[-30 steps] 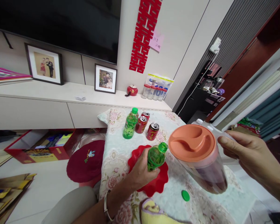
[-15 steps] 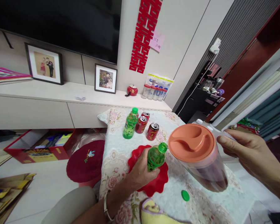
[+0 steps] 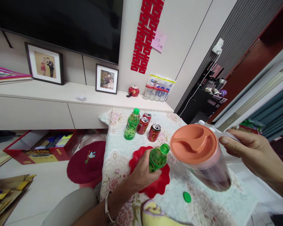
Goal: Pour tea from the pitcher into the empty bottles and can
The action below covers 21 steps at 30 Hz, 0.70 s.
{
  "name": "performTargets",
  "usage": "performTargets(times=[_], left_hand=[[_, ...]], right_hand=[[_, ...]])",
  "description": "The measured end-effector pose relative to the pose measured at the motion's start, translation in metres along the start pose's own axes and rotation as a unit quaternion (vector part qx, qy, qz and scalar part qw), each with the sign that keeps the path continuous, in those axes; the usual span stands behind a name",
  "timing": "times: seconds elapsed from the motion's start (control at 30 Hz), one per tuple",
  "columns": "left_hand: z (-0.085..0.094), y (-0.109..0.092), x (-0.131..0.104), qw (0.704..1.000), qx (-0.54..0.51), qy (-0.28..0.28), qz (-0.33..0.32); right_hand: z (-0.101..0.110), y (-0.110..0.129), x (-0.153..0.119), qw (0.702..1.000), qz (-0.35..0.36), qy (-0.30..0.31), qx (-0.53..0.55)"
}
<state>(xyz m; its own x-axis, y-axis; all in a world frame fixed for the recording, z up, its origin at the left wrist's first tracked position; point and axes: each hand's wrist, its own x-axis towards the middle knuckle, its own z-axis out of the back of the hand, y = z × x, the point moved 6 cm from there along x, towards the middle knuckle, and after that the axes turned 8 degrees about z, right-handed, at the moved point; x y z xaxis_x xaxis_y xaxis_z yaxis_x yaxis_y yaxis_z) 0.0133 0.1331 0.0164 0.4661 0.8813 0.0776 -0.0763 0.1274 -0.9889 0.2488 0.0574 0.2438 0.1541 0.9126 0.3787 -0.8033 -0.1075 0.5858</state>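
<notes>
My left hand is wrapped round an uncapped green plastic bottle, held over a red scalloped plate. My right hand grips the handle of a clear pitcher with an orange lid. Dark brown liquid lies in the pitcher, which is tilted with its lid side close to the bottle's mouth. Whether any liquid is flowing between them I cannot tell. A loose green cap rests on the tablecloth below the pitcher.
Behind the plate stand a capped green bottle and several red cans on the flowered tablecloth. A yellow cloth item lies at the near edge. A maroon round stool is left of the table; a white cabinet runs behind.
Almost nothing differs. The pitcher in my right hand has shifted very slightly, and my left hand keeps the bottle in the same place.
</notes>
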Motion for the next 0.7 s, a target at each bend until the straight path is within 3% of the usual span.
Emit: performTargets(times=[0.7], left_hand=[[-0.001,-0.001,0.000,1.000,-0.002,0.003,0.002]], right_hand=[[0.002,0.022,0.008,0.997,0.060,0.010,-0.048]])
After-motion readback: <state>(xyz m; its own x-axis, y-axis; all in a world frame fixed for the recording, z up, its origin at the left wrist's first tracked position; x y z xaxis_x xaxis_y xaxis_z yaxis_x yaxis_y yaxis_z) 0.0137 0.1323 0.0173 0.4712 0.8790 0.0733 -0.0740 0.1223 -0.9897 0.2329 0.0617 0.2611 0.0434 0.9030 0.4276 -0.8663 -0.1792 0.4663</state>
